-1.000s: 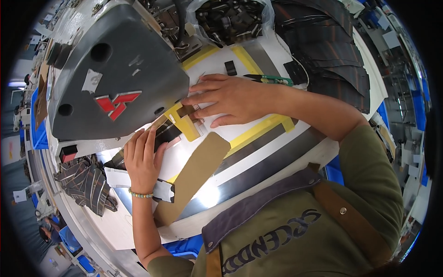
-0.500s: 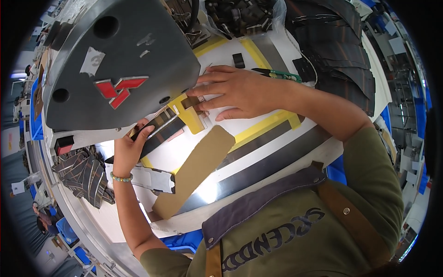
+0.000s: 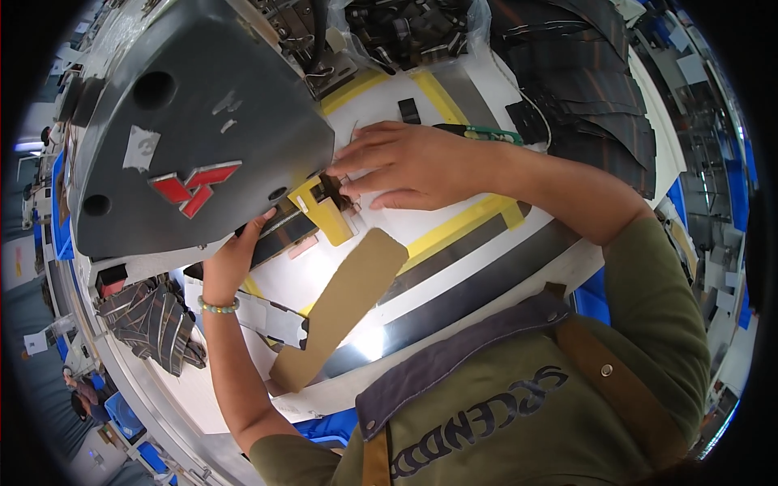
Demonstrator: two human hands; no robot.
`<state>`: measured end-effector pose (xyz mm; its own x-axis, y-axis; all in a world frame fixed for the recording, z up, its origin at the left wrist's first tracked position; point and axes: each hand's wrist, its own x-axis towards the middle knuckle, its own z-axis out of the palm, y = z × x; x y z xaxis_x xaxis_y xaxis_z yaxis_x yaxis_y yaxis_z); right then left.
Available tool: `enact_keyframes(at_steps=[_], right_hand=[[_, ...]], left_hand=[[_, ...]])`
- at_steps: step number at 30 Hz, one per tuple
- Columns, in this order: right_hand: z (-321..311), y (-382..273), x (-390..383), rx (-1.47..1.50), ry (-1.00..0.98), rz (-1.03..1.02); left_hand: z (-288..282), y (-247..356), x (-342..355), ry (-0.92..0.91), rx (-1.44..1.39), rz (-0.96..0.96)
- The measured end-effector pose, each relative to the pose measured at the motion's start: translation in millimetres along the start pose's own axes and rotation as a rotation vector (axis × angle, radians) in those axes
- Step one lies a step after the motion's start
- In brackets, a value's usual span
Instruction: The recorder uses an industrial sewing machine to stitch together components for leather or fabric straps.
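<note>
A grey sewing machine head [image 3: 219, 113] with a red emblem overhangs the white work plate at the left. Under its lower edge my left hand [image 3: 237, 255] grips a dark striped strip [image 3: 274, 241], thumb on top and other fingers mostly hidden. A yellow guide piece [image 3: 324, 217] lies at the strip's right end. Beside it my right hand [image 3: 417, 166] spreads open, fingertips near the guide and machine edge; contact at the tips is unclear. Green-handled snips [image 3: 494, 134] lie behind that hand. A brown cardboard strip [image 3: 340, 308] and a pale template piece [image 3: 282, 324] lie below.
At the back are a plastic bag [image 3: 409, 28] of dark pieces and a small black block [image 3: 408, 112]. Dark striped panels [image 3: 592, 105] are stacked at the right, a crumpled striped cloth [image 3: 154, 324] at the left. Blue bins [image 3: 324, 429] sit below the table edge.
My left hand has shifted up and left under the machine head, changing from fingers laid along the strip to a thumb-on-top grip. My right hand has moved only slightly.
</note>
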<state>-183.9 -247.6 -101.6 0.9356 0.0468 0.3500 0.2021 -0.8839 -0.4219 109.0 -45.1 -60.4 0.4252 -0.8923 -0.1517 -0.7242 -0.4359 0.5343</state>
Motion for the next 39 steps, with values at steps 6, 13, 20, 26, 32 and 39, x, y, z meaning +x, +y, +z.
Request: enact_keyframes(at_steps=[6, 13, 20, 26, 32, 39], right_hand=[[-0.4, -1.4, -0.8, 0.048, 0.019, -0.035], [6.6, -2.5, 3.7, -0.047, 0.010, -0.085], [7.6, -3.1, -0.6, -0.108, 0.023, -0.078], [7.0, -8.1, 1.8, -0.167, 0.044, -0.094], [10.6, -7.3, 1.7, -0.149, 0.088, -0.087], [6.9, -7.8, 3.5, -0.179, 0.052, -0.073]], left_hand=[[19.7, 1.0, 0.1, 0.044, -0.207, 0.048], [32.5, -15.6, -1.4, 0.160, -0.152, 0.040], [32.4, 21.5, -43.8, 0.344, 0.502, 0.654], [45.0, 23.3, -59.9, 0.284, 0.468, 0.562], [44.9, 25.0, -59.5, 0.278, 0.492, 0.559], [47.4, 25.2, -62.5, 0.274, 0.594, 0.527]])
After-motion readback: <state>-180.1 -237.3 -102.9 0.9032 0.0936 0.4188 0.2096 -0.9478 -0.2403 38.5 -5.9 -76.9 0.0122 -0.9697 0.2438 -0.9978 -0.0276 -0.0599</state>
